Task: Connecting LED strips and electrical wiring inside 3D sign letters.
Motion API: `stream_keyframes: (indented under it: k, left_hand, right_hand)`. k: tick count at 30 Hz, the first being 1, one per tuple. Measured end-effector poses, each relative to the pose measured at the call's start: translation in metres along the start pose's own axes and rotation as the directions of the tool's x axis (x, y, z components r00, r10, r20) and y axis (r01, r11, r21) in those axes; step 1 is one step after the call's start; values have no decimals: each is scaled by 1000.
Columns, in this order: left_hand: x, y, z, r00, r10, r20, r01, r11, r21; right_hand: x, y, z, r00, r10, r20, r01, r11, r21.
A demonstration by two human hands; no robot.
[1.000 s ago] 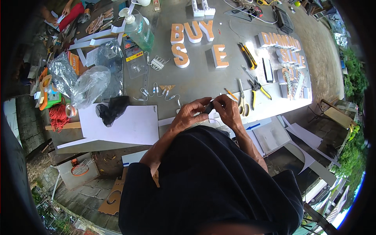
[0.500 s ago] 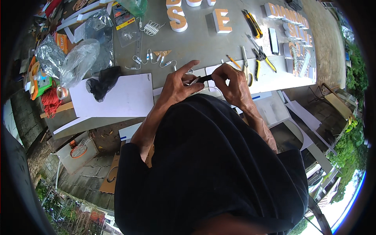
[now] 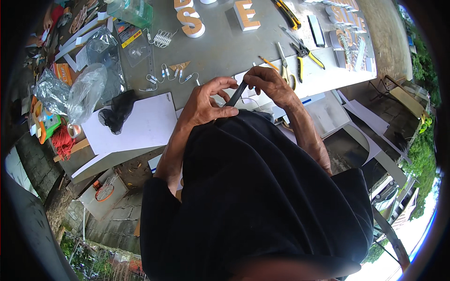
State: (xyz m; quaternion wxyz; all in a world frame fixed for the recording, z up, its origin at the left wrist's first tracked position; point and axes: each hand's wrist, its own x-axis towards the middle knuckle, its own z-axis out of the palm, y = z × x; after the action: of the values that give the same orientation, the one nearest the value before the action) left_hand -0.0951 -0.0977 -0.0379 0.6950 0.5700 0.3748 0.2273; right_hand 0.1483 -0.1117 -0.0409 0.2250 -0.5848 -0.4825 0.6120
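Observation:
A black strip [image 3: 237, 94], which looks like tape, runs slantwise between my two hands in front of my chest. My right hand [image 3: 273, 86] pinches its upper end between thumb and fingertips. At the lower end, my left hand [image 3: 200, 104] holds it near the thumb, with the index finger raised in a curve above; the exact grip is partly hidden. A thin pale wire [image 3: 253, 99] shows just below the strip. Close beyond my right hand lie a pencil [image 3: 268, 63] and scissors [image 3: 285, 70].
Pliers [image 3: 307, 56], a yellow cutter [image 3: 287, 15], a phone [image 3: 316, 31] and block letters [image 3: 246, 15] lie across the grey table [image 3: 211, 49]. Small wired modules [image 3: 165, 72] are left of centre. Plastic bags [image 3: 87, 89] and a black cloth [image 3: 117, 112] lie at left.
My right hand has drawn up and away from the left, so a longer length of the black strip shows. The whole view has shifted, and a person's arm now appears at far upper left.

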Motion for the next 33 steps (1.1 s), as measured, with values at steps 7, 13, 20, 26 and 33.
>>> stream_keyframes:
  k: [7,13,20,26,33]
  left_hand:
    - [21,-2,-6,963,1,270,-20,997,69]
    - [24,-10,-4,951,-33,307,32,999,8]
    - [21,-16,-11,948,-30,316,76,988,-134]
    - [16,-21,-8,971,17,240,42,971,-237]
    - [10,-21,-9,983,20,184,20,976,-216]
  right_hand:
    - [-3,0,-5,999,-21,-37,23,998,57]
    - [-5,8,-2,988,-43,-149,36,998,-51]
    - [-1,135,-42,698,-332,-634,-230,736,-637]
    - [0,152,-51,741,-268,-616,-289,700,-653]
    - [-7,128,-61,767,38,-640,-532,596,-602]
